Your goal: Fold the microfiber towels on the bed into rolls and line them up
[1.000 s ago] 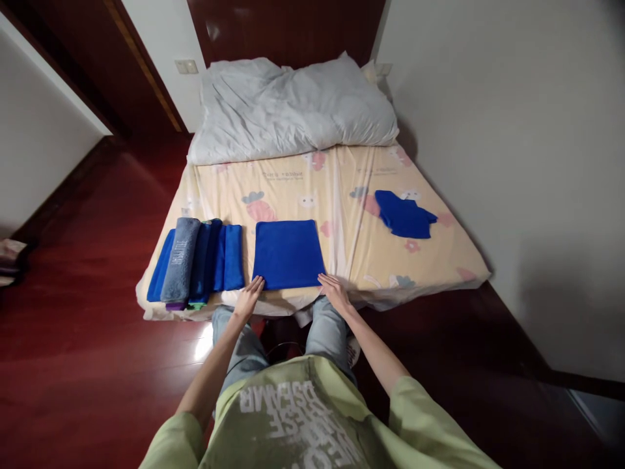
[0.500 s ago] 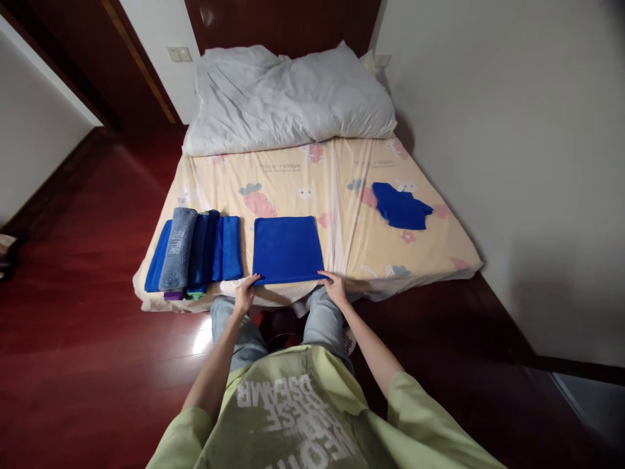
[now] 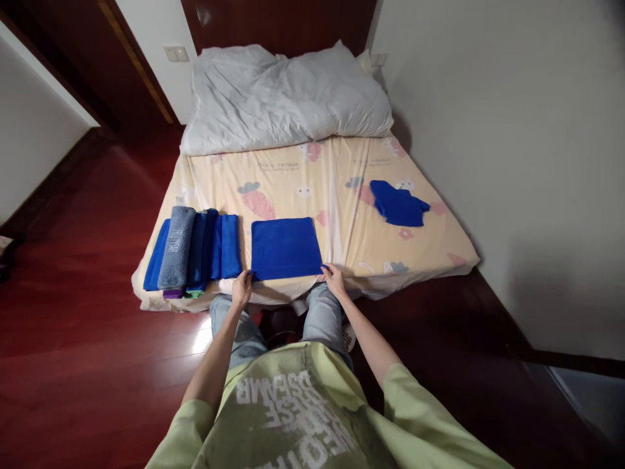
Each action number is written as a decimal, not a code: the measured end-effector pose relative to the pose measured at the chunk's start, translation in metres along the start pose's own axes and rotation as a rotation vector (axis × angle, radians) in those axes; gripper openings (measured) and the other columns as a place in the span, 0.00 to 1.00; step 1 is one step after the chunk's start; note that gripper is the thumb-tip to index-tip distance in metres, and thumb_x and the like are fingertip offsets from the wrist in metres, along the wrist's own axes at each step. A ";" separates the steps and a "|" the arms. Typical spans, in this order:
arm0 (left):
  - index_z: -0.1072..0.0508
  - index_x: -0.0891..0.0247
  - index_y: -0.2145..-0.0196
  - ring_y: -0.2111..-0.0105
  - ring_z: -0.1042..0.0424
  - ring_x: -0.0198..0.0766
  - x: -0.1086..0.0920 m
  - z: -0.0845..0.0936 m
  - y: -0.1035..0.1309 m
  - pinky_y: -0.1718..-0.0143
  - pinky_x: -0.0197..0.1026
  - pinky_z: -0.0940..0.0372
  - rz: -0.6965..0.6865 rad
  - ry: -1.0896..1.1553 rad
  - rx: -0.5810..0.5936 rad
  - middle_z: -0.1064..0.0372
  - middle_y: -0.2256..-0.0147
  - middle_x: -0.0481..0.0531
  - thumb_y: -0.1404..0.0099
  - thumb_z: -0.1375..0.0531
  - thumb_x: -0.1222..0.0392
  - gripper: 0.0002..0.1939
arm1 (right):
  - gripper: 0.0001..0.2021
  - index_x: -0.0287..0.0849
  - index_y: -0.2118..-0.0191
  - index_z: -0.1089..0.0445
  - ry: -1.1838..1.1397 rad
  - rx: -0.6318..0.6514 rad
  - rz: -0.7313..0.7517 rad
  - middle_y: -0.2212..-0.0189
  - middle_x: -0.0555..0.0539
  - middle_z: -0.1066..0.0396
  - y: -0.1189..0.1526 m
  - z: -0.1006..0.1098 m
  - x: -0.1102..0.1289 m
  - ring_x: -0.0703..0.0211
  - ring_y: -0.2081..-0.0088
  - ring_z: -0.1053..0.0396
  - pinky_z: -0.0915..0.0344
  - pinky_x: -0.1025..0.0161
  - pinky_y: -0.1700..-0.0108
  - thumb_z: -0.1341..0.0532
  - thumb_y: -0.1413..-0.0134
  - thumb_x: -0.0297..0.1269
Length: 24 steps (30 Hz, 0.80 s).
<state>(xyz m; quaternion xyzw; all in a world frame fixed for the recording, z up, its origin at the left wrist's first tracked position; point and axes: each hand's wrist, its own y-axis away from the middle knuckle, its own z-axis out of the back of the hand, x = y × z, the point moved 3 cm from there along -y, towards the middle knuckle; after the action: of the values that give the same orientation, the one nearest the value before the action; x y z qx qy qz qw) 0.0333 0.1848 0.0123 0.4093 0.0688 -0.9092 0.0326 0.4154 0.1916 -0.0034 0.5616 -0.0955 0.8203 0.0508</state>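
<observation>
A blue towel [image 3: 286,247] lies flat on the bed, directly in front of me, its near edge close to the mattress edge. My left hand [image 3: 243,288] pinches its near left corner. At the near right corner, my right hand [image 3: 334,280] grips the cloth between thumb and fingers. A narrow strip along the near edge looks turned over. Left of it sits a row of folded blue towels [image 3: 230,246], with a grey-blue rolled towel [image 3: 176,251] bearing white lettering on top. Another blue cloth [image 3: 398,203] lies crumpled on the right.
The bed [image 3: 278,176] has a yellow sheet with carrot prints. A bunched white quilt [image 3: 288,98] covers its head end, against a dark headboard [image 3: 283,23]. A wall [image 3: 498,163] stands on the right, and a red wooden floor [image 3: 88,312] stretches along the left.
Both hands have raised the towel's near corners and moved them slightly away from me. The near edge now shows a narrow fold, and the towel looks shorter.
</observation>
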 end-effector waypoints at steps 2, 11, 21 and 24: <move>0.26 0.62 0.55 0.64 0.24 0.43 -0.002 0.000 -0.001 0.61 0.40 0.34 0.005 -0.028 -0.004 0.23 0.63 0.56 0.30 0.49 0.53 0.16 | 0.21 0.38 0.57 0.24 0.028 -0.004 -0.011 0.61 0.38 0.22 -0.002 -0.002 -0.002 0.49 0.59 0.25 0.31 0.55 0.53 0.43 0.43 0.52; 0.27 0.62 0.59 0.65 0.25 0.43 -0.012 0.002 -0.004 0.63 0.39 0.37 0.028 -0.169 -0.005 0.24 0.65 0.56 0.29 0.50 0.56 0.13 | 0.22 0.42 0.53 0.25 0.302 -0.019 -0.112 0.61 0.41 0.22 -0.011 -0.007 0.008 0.49 0.60 0.26 0.32 0.58 0.56 0.47 0.39 0.52; 0.27 0.63 0.63 0.67 0.26 0.42 -0.017 0.000 -0.001 0.64 0.38 0.39 0.020 -0.250 -0.020 0.26 0.68 0.56 0.28 0.49 0.55 0.14 | 0.17 0.45 0.53 0.25 0.461 0.001 -0.177 0.61 0.43 0.22 -0.012 -0.007 0.024 0.52 0.60 0.27 0.35 0.62 0.57 0.45 0.36 0.48; 0.26 0.64 0.61 0.64 0.26 0.43 -0.015 -0.003 -0.001 0.63 0.39 0.38 0.003 -0.286 -0.036 0.25 0.65 0.57 0.28 0.49 0.55 0.14 | 0.17 0.45 0.53 0.24 0.471 0.012 -0.197 0.60 0.42 0.22 -0.014 -0.007 0.025 0.52 0.60 0.27 0.35 0.61 0.57 0.44 0.36 0.48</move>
<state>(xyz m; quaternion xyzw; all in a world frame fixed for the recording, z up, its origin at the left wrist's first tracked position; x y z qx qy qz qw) 0.0451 0.1863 0.0216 0.2748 0.0792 -0.9569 0.0508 0.4025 0.2061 0.0186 0.3620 -0.0210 0.9201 0.1479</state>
